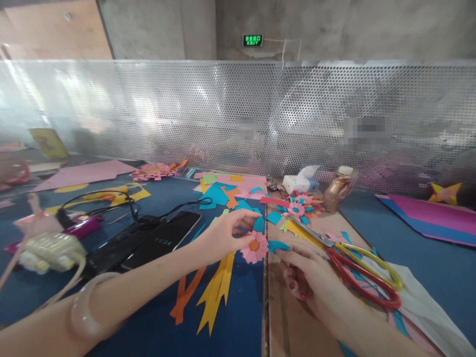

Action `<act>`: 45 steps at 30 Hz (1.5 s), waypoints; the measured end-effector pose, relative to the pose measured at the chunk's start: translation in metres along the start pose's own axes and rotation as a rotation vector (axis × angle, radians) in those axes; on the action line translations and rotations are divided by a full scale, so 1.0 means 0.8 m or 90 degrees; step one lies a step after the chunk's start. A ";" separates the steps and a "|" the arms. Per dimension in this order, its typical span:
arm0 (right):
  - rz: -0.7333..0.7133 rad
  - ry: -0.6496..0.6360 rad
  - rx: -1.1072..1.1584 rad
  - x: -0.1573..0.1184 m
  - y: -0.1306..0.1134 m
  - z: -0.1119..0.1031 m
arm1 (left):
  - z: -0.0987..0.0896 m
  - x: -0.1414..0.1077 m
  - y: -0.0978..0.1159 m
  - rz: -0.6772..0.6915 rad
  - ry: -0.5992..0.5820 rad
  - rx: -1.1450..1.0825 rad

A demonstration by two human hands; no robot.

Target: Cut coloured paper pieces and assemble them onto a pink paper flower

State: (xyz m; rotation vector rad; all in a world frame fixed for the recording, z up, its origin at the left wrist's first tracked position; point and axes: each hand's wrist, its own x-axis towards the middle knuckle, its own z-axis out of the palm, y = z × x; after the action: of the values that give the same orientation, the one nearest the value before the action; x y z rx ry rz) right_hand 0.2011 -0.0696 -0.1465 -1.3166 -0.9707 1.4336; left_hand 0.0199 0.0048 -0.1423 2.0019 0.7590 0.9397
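Observation:
A pink paper flower (254,247) with an orange centre is pinched between the thumb and fingers of my left hand (226,233), above the table. Just to its right, my right hand (307,267) is closed on a small pointed blue paper piece (277,246), whose left end is close to the petals; I cannot tell if they touch. Under my left hand lie yellow paper ribbons (215,295) with notched ends and orange paper strips (185,293). Scissors (357,267) with one red and one yellow handle rest beside my right hand.
A black phone (163,239), cables and a power strip (52,253) lie on the left. Coloured paper scraps (217,193), a tissue pack (300,181) and a brown bottle (337,189) stand farther back, before a perforated metal screen (178,104). Pink and blue sheets (435,218) lie right.

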 end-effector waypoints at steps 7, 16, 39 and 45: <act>0.011 0.014 -0.015 -0.006 -0.004 0.002 | 0.000 0.001 -0.002 0.000 -0.002 -0.003; 0.023 0.022 -0.035 -0.012 -0.012 0.010 | -0.001 0.001 0.002 -0.012 -0.002 0.000; 0.012 0.005 -0.046 -0.014 -0.014 0.011 | 0.001 0.001 0.003 -0.024 -0.004 -0.032; 0.032 0.017 -0.039 -0.013 -0.012 0.010 | 0.001 0.001 0.002 -0.031 -0.011 -0.042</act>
State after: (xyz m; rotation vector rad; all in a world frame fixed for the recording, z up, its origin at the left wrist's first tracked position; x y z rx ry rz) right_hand 0.1941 -0.0772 -0.1335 -1.4095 -0.9768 1.4305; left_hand 0.0213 0.0039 -0.1412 1.9237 0.7542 0.9071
